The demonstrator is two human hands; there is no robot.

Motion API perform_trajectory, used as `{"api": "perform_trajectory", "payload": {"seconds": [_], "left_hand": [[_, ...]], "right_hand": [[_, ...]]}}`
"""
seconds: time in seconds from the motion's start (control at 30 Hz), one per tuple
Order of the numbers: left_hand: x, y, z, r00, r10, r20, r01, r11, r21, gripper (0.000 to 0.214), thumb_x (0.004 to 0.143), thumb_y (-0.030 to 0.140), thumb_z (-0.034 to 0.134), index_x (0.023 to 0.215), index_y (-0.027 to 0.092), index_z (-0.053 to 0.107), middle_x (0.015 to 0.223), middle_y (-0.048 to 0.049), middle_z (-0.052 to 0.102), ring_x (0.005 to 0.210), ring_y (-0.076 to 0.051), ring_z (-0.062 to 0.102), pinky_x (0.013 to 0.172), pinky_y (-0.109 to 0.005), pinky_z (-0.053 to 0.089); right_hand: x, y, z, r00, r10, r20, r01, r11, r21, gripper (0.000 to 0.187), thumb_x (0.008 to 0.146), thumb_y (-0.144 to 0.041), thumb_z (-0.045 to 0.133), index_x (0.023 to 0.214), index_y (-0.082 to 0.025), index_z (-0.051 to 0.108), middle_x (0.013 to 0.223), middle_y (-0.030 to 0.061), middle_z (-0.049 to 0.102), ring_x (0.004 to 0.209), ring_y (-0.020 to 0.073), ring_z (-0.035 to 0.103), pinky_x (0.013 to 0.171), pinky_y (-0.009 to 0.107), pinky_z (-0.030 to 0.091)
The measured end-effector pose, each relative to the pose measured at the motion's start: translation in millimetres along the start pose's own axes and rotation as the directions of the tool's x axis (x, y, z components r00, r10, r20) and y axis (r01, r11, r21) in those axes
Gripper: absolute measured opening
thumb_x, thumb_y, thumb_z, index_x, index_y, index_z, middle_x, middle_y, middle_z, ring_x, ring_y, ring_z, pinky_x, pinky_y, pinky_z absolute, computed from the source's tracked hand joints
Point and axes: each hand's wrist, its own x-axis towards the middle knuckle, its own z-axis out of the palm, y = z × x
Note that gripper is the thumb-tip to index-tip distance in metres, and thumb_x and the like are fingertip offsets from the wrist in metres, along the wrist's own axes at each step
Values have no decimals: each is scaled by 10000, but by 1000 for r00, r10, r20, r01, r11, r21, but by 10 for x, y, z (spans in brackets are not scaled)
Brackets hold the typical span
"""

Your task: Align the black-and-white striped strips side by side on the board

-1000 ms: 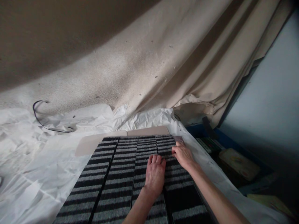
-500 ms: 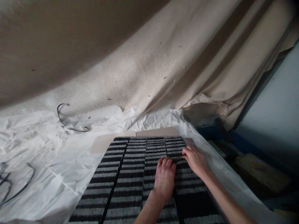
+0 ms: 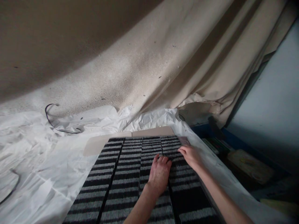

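Note:
Long strips of fabric-like material with black and grey bands lie side by side in several columns. My left hand rests palm down on the columns at the right, fingers spread over the bands. Close by, my right hand is closed in a pinch at the right edge of the rightmost column. Whatever lies between its thumb and fingertips is too small to make out. A broad black patch shows in that column below my hands.
Beige boards show past the far end of the columns. White sheeting is spread around, with a black curved strip on it. A beige cloth hangs behind. To the right, a pale box-like thing sits lower down.
The view has shifted slightly, so most things appear further left. My right hand has moved a little toward the far end of the column. My left hand stays on the bands.

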Motion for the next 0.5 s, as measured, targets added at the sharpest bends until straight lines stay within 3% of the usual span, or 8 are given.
{"api": "perform_trajectory", "payload": {"seconds": [0.1, 0.17, 0.27, 0.37, 0.43, 0.5], "left_hand": [[1, 10, -21, 1000, -1, 3, 1, 1000, 14, 265, 911, 136, 441, 1095, 218, 613, 1055, -38, 635, 1070, -228, 556, 1143, -487, 346], [-1, 10, -13, 1000, -6, -4, 6, 1000, 17, 262, 917, 141, 432, 1089, 219, 613, 1049, -37, 634, 1060, -224, 556, 1140, -480, 349], [-5, -7, 20, 1000, -3, -20, 4, 1000, 21, 263, 934, 148, 403, 1075, 222, 613, 1040, -34, 636, 1040, -217, 558, 1134, -472, 350], [-9, -30, 55, 999, -1, -38, 2, 1000, 28, 247, 937, 150, 399, 1047, 223, 608, 1036, -27, 632, 1030, -209, 555, 1137, -456, 342], [-8, -39, 68, 999, -1, -43, 2, 999, 39, 235, 934, 152, 406, 1038, 224, 604, 1035, -27, 628, 1030, -208, 553, 1133, -448, 344], [-4, -42, 65, 999, 6, -34, -4, 999, 52, 229, 930, 157, 413, 1038, 224, 603, 1033, -29, 627, 1029, -212, 555, 1124, -449, 349]], "right_hand": [[-28, 39, -45, 1000, 17, -9, -16, 996, 84, 316, 950, -291, 377, 974, -247, 689, 950, 21, 731, 881, 171, 663, 795, 296, 491], [-165, 2, -71, 992, -54, -113, 59, 997, 45, 297, 944, -275, 394, 1049, -235, 669, 1063, 46, 714, 995, 193, 647, 890, 326, 485], [-546, -102, -84, 949, -190, -253, 160, 978, -137, 291, 946, -303, 422, 1130, -240, 638, 1157, 84, 655, 1071, 232, 612, 916, 373, 483], [-1067, -154, -27, 930, -270, -249, 220, 952, -213, 255, 949, -351, 440, 1097, -288, 638, 1100, 46, 678, 986, 197, 653, 841, 336, 525], [-1458, -121, 65, 886, -400, -233, 330, 899, -288, 226, 932, -373, 465, 1048, -335, 655, 1085, 8, 704, 965, 184, 675, 794, 317, 551], [-1859, -44, 183, 790, -563, -243, 452, 802, -391, 240, 909, -376, 463, 1025, -362, 672, 993, -20, 740, 855, 162, 706, 645, 285, 563]]}}
